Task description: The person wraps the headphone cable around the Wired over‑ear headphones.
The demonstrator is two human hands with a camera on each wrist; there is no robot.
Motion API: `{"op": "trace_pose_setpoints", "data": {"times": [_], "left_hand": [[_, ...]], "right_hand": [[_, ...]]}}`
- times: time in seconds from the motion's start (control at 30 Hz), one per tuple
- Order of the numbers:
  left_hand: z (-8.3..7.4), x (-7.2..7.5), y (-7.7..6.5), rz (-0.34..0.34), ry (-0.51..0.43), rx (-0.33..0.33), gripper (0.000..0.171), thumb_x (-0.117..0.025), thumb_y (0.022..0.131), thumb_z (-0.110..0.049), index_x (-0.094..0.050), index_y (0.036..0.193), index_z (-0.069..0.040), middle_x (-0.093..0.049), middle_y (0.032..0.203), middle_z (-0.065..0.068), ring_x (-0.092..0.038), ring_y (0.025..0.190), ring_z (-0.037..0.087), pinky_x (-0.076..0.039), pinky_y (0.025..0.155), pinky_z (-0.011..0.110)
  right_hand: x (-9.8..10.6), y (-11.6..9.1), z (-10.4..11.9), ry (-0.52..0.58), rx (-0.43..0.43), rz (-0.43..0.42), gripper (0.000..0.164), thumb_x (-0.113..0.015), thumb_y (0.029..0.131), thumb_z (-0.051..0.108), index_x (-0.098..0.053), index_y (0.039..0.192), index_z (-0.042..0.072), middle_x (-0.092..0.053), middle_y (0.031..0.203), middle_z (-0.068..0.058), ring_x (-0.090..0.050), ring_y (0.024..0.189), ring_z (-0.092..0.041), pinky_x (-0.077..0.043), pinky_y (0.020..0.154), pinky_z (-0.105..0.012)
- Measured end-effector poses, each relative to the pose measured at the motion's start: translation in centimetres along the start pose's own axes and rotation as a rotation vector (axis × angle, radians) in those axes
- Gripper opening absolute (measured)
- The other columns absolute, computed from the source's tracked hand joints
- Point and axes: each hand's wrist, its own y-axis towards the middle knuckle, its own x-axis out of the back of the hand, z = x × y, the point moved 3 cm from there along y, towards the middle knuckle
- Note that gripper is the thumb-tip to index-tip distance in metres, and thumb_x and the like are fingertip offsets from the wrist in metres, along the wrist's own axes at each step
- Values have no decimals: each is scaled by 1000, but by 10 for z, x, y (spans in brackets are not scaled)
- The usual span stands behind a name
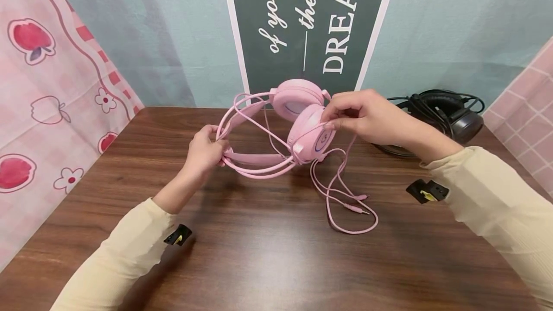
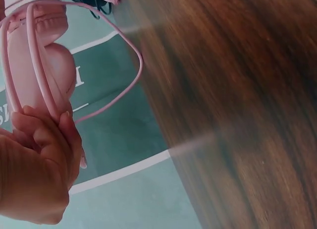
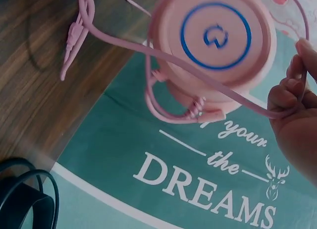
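A pair of pink headphones (image 1: 307, 132) is held up over the table, its headband to the left and both ear cups to the right. My left hand (image 1: 205, 150) grips the top of the headband, with fingers wrapped over its twin bars (image 2: 42, 65) in the left wrist view. Beside the nearer ear cup, my right hand (image 1: 367, 114) pinches the thin pink cable (image 3: 213, 83). That cable crosses in front of the cup's blue ring (image 3: 216, 66) in the right wrist view. The rest of it loops down onto the wood, where its plugs (image 1: 354, 209) lie.
Black headphones (image 1: 445, 114) with a bundled cord rest at the table's back right. Behind the brown wooden table (image 1: 276, 263) hangs a blue-green backdrop with a lettered dark panel (image 1: 294, 61). A pink patterned cloth (image 1: 65, 109) borders the left side, pink tiles (image 1: 527, 114) the right.
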Motion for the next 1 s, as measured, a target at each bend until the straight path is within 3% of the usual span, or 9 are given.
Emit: {"op": "trace_pose_setpoints", "data": {"times": [0.3, 0.53, 0.87, 1.0], "left_hand": [[-3, -5, -5, 77, 162, -76, 29, -49, 83, 2, -51, 111, 4, -59, 57, 8, -47, 35, 6, -45, 35, 22], [-3, -3, -8, 156, 323, -136, 31, -49, 82, 0, -56, 113, -2, -57, 56, 5, -50, 38, 9, -46, 38, 23], [-5, 2, -11, 294, 359, -259, 35, -47, 82, 4, -58, 115, 1, -55, 56, 4, -44, 34, 8, -40, 34, 22], [-6, 2, -14, 337, 368, -262, 33, -49, 82, 6, -60, 114, 2, -54, 56, 5, -45, 37, 9, -40, 35, 21]], "right_hand": [[11, -3, -16, -71, -96, -75, 10, -66, 80, -2, -69, 85, 6, -61, 76, 1, -50, 66, -6, -40, 57, -15], [26, -13, -35, -122, -248, -140, 5, -67, 81, 2, -69, 85, 6, -61, 72, 3, -48, 63, -4, -38, 55, -15], [39, -25, -56, -148, -328, -163, 4, -67, 81, 3, -68, 85, 5, -61, 70, 4, -47, 60, -5, -36, 53, -15], [42, -27, -61, -142, -360, -177, 5, -68, 81, 3, -69, 86, 3, -60, 67, 10, -48, 59, -5, -36, 52, -15]]}}
